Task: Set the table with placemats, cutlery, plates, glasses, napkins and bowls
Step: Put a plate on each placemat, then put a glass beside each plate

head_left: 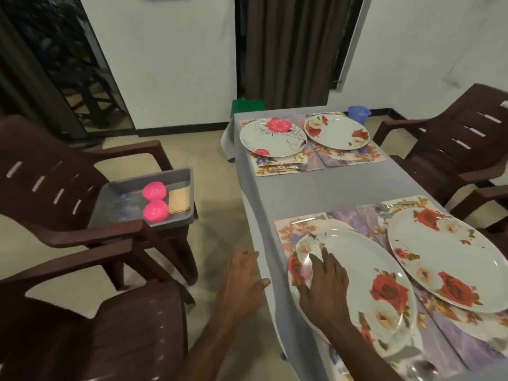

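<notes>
1. I see the near-left plate [354, 281] lying on its placemat [291, 229] at the near end of the surface [316, 188]; my right hand [327, 290] rests flat on its left rim, fingers spread, grip apart and clamping nothing.
2. My left hand [242, 281] hangs beside the surface's edge, fingers loosely apart, empty.
3. A fork [312, 218] lies above that plate on the placemat.
4. A second rose plate [445, 257] sits just right on its own mat.
5. Two more plates [272, 137] lie at the far end, with a blue cup [358, 114] beyond.
6. On a brown chair [55, 188] to the left, a grey tray [170, 177] holds two pink bowls [154, 200] and folded napkins [179, 199].
</notes>
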